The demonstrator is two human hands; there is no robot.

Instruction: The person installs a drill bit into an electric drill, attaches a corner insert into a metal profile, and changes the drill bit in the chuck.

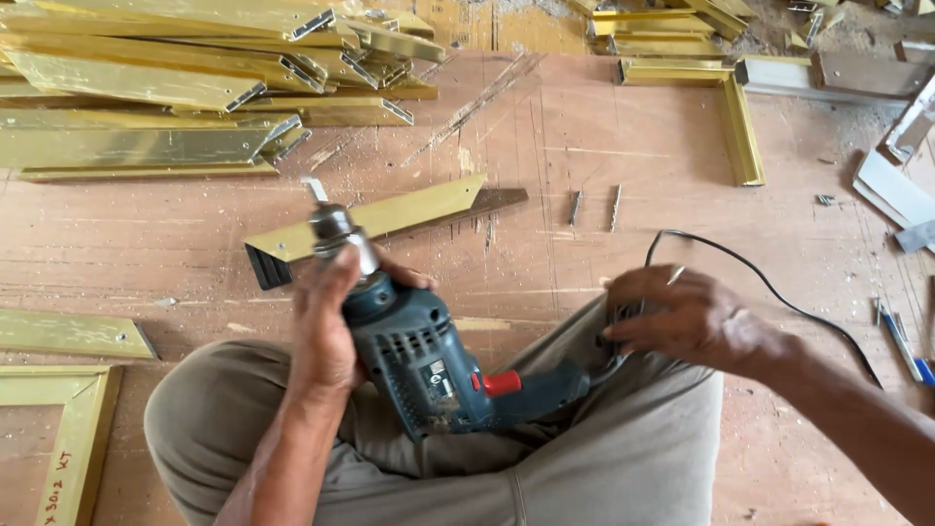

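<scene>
Left hand [326,321] clamps the chuck [336,232] of the blue drill [429,365]; right hand [687,317] closes on its handle end. Bit-tightening seems underway; next needs a firm twist beside the gold strip [390,214].

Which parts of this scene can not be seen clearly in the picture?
All in the head view:
- Drill chuck: the left hand wraps it, and the bit tip is blurred.
- Right hand: its fingers cover a small dark object, so its kind is unclear.
- Black cord: its end runs under the right forearm.
- Gold frame: cut off by the left and bottom edges.
- Small screws: too small to identify.
</scene>
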